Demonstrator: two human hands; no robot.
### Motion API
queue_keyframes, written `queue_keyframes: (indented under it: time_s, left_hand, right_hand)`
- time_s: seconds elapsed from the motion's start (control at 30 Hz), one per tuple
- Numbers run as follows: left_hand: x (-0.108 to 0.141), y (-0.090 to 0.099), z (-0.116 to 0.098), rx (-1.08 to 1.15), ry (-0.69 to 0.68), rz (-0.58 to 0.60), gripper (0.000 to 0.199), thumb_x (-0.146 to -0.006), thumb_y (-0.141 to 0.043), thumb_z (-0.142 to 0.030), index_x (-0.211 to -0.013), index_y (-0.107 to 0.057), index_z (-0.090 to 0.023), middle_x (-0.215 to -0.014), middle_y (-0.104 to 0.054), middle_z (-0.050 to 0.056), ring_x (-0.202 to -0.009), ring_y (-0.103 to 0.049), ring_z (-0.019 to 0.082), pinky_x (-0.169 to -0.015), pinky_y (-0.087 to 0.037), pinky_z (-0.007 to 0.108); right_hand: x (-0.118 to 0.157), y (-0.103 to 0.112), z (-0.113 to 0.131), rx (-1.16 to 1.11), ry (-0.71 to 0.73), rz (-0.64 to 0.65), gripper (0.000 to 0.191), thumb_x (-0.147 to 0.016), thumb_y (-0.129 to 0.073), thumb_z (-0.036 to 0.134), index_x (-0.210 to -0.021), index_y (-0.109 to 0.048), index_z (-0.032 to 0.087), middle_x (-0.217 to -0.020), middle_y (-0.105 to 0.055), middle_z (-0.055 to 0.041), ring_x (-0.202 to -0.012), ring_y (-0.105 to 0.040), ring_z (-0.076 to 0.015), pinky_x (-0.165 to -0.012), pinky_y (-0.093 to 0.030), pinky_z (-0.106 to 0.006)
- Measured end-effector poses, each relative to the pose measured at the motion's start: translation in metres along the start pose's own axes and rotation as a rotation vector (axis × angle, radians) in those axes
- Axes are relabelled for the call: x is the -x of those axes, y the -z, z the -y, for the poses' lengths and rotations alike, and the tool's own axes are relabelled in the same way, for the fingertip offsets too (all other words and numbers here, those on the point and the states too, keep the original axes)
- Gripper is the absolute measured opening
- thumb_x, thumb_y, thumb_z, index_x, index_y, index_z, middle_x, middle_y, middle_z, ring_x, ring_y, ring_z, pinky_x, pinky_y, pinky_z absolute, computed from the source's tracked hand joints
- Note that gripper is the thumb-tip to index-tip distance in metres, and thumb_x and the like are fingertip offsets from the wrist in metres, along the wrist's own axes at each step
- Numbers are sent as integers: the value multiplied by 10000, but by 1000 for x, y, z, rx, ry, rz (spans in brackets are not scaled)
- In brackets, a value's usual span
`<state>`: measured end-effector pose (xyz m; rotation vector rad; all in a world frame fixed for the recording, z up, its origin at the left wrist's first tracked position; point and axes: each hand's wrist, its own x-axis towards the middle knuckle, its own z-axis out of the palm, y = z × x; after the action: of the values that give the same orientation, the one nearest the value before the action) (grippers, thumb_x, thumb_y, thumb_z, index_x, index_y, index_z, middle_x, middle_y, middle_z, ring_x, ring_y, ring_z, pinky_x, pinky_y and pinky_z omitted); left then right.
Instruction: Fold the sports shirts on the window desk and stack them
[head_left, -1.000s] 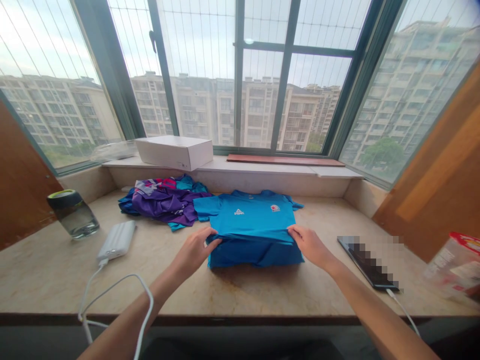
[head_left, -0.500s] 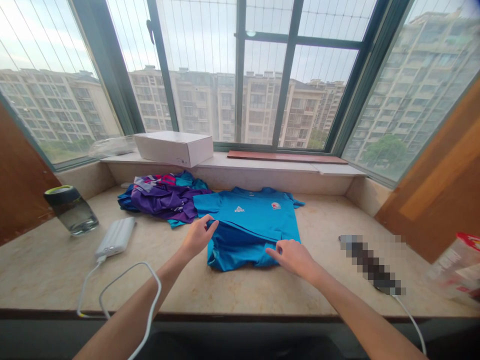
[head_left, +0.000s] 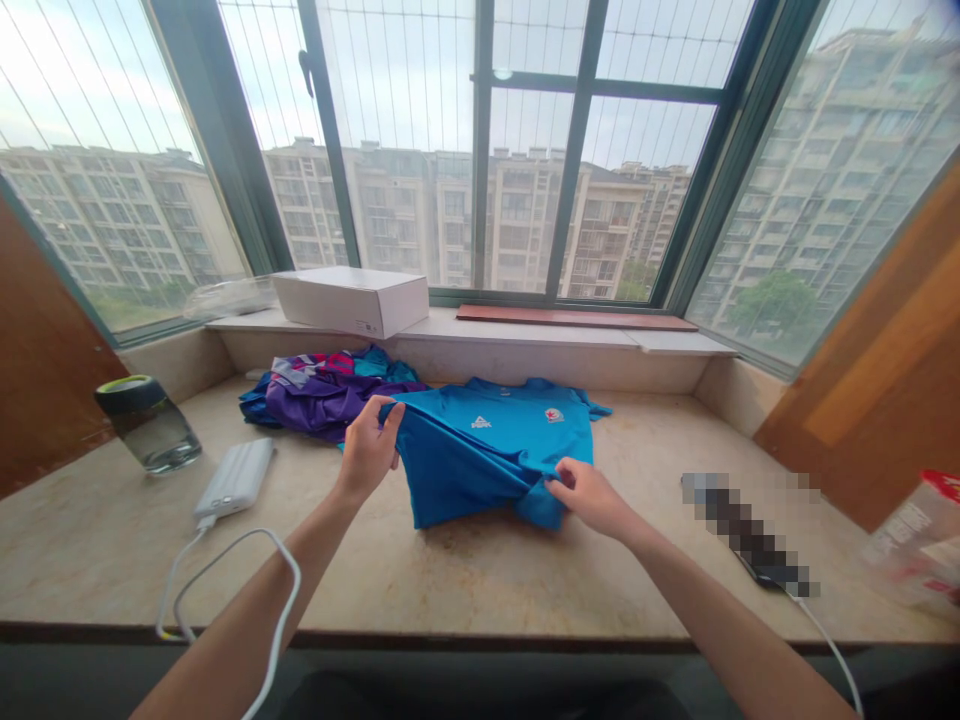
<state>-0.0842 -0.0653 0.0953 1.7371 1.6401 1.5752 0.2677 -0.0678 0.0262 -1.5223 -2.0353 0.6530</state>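
Note:
A blue T-shirt [head_left: 465, 470] lies front up on the stone ledge, collar toward the window, a white logo and a small round badge on its chest. My left hand [head_left: 369, 448] pinches the shirt at its left side near the sleeve and holds that part raised. With thumb and fingers closed, my right hand [head_left: 592, 493] grips the cloth near the lower right. Between the two hands the fabric is pulled into slanting folds, and its lower edge hangs toward me. Behind my left hand sits a heap of purple, pink and blue clothes [head_left: 322, 400].
On the left stand a water bottle [head_left: 154, 425] and a white power bank [head_left: 236, 480] with a cable looping over my left forearm. A white box [head_left: 352, 300] rests on the sill. To the right are a blurred-out phone [head_left: 757, 560] and a red-lidded plastic container [head_left: 919, 530].
My left hand has moved up and left, lifting the shirt's left side. My right hand has shifted slightly right and up, still gripping, and the cloth between them is drawn tighter.

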Motion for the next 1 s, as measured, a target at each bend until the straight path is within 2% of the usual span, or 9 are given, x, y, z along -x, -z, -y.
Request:
queue_keyframes:
  time_s: [0.2,0.4,0.5,0.6,0.7,0.77,0.83,0.93,1.0]
  left_hand:
    - [-28,24,-5,125,-29,-202,312,-891,-611,-522,-918,-558,-216,-490,-447,-105,-331,-433,93,-341,-299,188]
    - [-34,39,-13,187,-138,-258,395,-808,-698,-577,-866,-609,-196,-582,-459,-63,-476,-396,88,-422,-319,189]
    - [-23,53,-14,389,-89,17,484,-704,-770,-647,-755,-578,-205,-599,-500,-32,-516,-449,109,-462,-382,210]
    - [-10,73,-16,463,43,584,521,-660,-797,-671,-679,-572,-201,-664,-615,39,-589,-571,175,-524,-471,273]
    - [-2,81,-22,361,127,1076,481,-699,-783,-660,-721,-646,-200,-802,-721,98,-736,-670,251,-659,-546,342]
    - [1,68,-25,284,132,1230,468,-754,-730,-673,-799,-690,-209,-879,-755,106,-856,-703,284,-780,-567,379]
    - [4,41,-21,203,87,1233,472,-843,-630,-670,-931,-713,-213,-939,-769,103,-939,-712,288,-867,-563,394]
    - [9,-19,0,-76,-81,947,435,-975,-462,-537,-1132,-683,-198,-1095,-753,116,-1035,-698,274,-938,-541,402]
    - [13,-58,21,-379,-218,716,427,-991,-414,-430,-1245,-652,-184,-1277,-687,146,-1209,-624,297,-1067,-460,446]
  right_hand:
    - [-23,64,-32,-256,-14,-268,305,-807,-579,421,-1002,-603,188,-829,-710,-58,-740,-654,-214,-694,-488,-331]
    - [-21,125,-33,-162,102,-466,279,-829,-558,416,-976,-637,193,-845,-676,-58,-739,-601,-204,-673,-463,-319]
    - [0,143,-32,-156,161,-372,219,-817,-545,411,-868,-613,208,-742,-615,-19,-671,-542,-176,-625,-422,-295]
    - [29,141,-36,-147,142,-131,253,-801,-490,448,-711,-573,227,-577,-508,15,-572,-480,-158,-542,-366,-282]
    - [55,119,-43,-107,98,8,313,-801,-488,472,-629,-592,233,-520,-512,12,-546,-510,-167,-532,-409,-286]
    - [65,103,-48,-55,71,42,324,-810,-536,486,-657,-662,230,-531,-560,10,-555,-559,-172,-571,-471,-294]
    - [67,93,-50,-29,38,83,338,-823,-570,513,-790,-743,225,-577,-626,6,-578,-611,-178,-620,-518,-298]
    - [49,89,-48,-41,1,233,447,-872,-554,554,-1072,-765,215,-758,-744,-40,-682,-693,-211,-696,-563,-328]
    - [27,83,-45,-12,22,277,505,-910,-531,571,-1215,-721,216,-1038,-772,-99,-925,-722,-266,-844,-568,-388]
